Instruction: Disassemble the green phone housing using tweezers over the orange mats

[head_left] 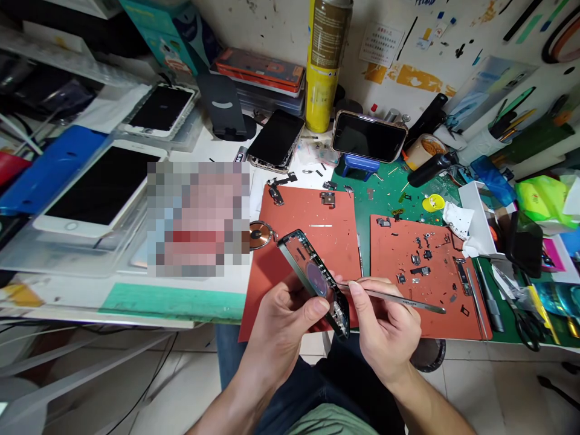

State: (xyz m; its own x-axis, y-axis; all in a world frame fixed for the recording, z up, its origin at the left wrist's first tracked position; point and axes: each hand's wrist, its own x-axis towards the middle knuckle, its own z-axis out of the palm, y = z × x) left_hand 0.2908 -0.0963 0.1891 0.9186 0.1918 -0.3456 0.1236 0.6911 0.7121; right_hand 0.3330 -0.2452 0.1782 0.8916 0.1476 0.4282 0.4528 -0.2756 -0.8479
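Observation:
My left hand (285,320) is closed around a dark phone housing (317,275), tilted above the front edge of the table. The housing's open inside faces up and shows a round coil area and small metal parts along its edges. Pinched in my right hand (389,323) is a pair of metal tweezers (408,299). Their tips reach the right edge of the housing; whether they grip anything there is too small to tell. A copper-coloured charging coil (260,234) lies at the left edge of the red mat (312,211) behind my hands.
On a second red mat (435,290) lie several small phone parts. A phone (369,138) leans on a blue stand, beside a yellow spray can (322,90). Scissors (528,326) lie at the right front. A white phone (97,187) rests at left, near a blurred-out patch.

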